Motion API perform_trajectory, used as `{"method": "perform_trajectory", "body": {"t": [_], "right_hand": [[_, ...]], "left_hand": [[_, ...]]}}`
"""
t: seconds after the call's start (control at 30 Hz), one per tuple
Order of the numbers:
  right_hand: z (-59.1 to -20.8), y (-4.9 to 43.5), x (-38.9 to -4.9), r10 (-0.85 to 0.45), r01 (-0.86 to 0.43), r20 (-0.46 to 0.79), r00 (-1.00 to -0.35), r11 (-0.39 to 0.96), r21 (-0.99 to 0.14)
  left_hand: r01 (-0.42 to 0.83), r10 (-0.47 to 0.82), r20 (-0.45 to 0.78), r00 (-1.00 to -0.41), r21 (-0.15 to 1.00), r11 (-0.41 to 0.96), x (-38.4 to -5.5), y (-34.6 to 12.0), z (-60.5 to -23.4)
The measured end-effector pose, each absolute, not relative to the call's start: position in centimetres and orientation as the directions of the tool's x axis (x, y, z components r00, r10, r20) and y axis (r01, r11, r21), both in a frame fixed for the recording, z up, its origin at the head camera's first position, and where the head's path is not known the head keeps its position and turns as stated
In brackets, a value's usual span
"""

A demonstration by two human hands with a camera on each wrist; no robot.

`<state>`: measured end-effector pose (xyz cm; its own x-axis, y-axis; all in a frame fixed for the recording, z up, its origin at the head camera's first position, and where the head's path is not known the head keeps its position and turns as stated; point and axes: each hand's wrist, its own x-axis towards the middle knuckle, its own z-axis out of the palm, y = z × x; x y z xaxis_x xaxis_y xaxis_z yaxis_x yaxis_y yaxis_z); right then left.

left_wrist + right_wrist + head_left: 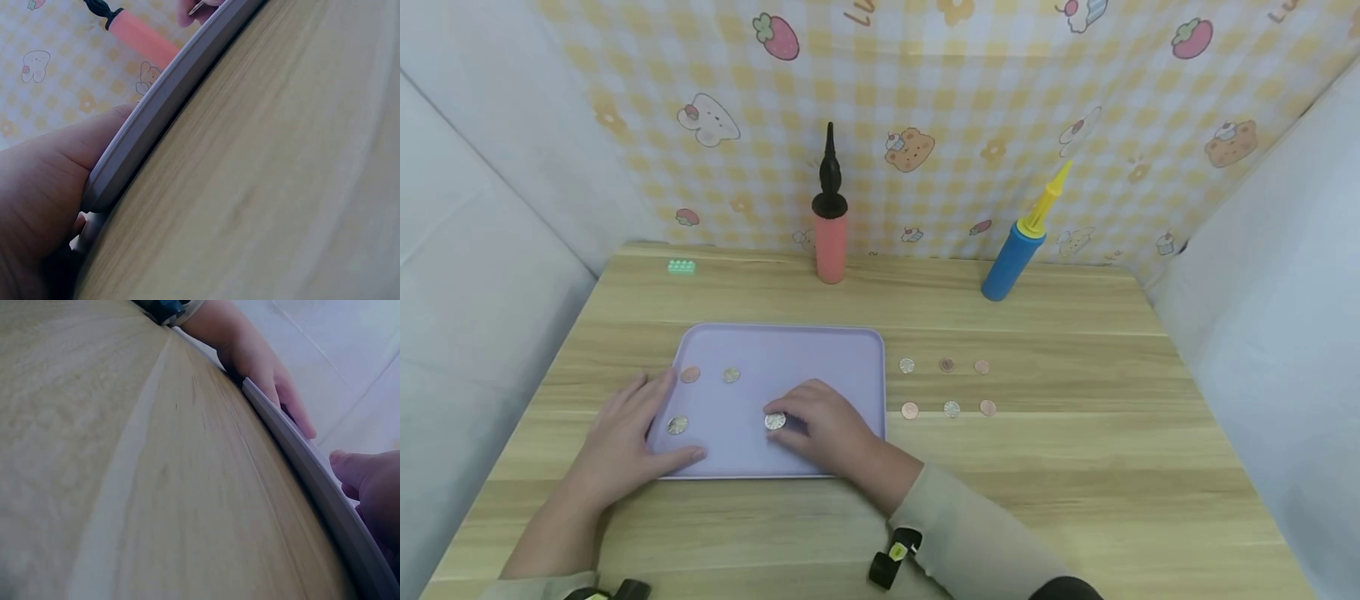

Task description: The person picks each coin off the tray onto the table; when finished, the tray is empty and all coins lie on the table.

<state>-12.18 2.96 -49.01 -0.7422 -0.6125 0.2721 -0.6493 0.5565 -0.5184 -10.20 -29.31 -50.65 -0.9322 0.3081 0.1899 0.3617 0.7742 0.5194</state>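
Over the lavender tray (820,342), my right hand (823,425) pinches a silver coin (775,422) between thumb and fingers. My left hand (625,437) rests at the tray's left side, fingers extended along the outer edge and thumb lying over the front left corner. Inside the tray, near that hand, are a copper coin (690,374) and two silvery coins, one toward the back (731,375) and one toward the front (677,425). In the left wrist view, the tray's rim (169,94) runs beside the left hand (44,181); the right wrist view shows the right thumb (353,467) above the rim.
Right of the tray, copper and silver coins lie in two rows, including a silver coin (952,409). Behind stand a pink pump (831,246) with a black nozzle and a leaning blue pump (1011,262) with a yellow nozzle. A mint-green block (681,267) sits back left.
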Motion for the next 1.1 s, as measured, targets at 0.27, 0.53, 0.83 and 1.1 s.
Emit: {"method": "perform_trajectory", "body": {"t": [0.27,0.53,0.83,1.1], "right_hand": [[-49.3,5.7,-12.6,-0.583,-0.761,0.489,-0.648,0.471,-0.446],[-49.8,9.1,-12.9,-0.535,-0.845,0.67,-0.516,0.446,-0.295],[-49.7,13.5,-12.8,-0.448,-0.757,0.63,-0.634,0.528,-0.386],[-50.0,17.0,-12.7,-0.347,-0.619,0.544,-0.764,0.632,-0.466]], "left_hand": [[0.353,0.306,0.177,-0.935,0.521,0.777,-10.3,-29.5,-50.6],[0.343,0.3,0.168,-0.939,0.523,0.78,-10.3,-29.5,-50.6],[0.338,0.3,0.159,-0.941,0.527,0.78,-10.4,-29.3,-50.6],[0.342,0.304,0.161,-0.939,0.525,0.78,-10.3,-29.4,-50.6]]}}
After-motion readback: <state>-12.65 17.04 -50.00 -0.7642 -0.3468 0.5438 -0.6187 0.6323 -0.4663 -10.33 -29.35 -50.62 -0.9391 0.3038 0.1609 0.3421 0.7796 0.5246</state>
